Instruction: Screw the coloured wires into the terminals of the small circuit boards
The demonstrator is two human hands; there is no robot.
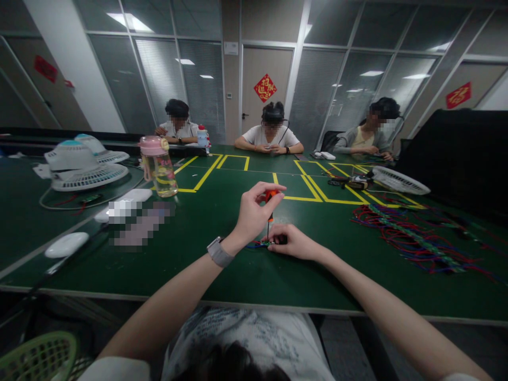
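My left hand (256, 209) is closed around the orange and black handle of a screwdriver (271, 200), held upright. The thin shaft points straight down at a small green circuit board (265, 244) with coloured wires, low over the green table. My right hand (292, 241) is closed at the board's right side, its fingertips pinching the edge beside the shaft. Whether the screwdriver tip touches a screw is too small to tell. Part of the board is hidden behind my right fingers.
A pink-lidded bottle (159, 168) and white fan parts (89, 172) stand on the left. A row of wired circuit boards (416, 238) lies to the right. Yellow tape (311, 188) marks the green table (222, 270). Several people sit across; a green basket (43, 357) is below left.
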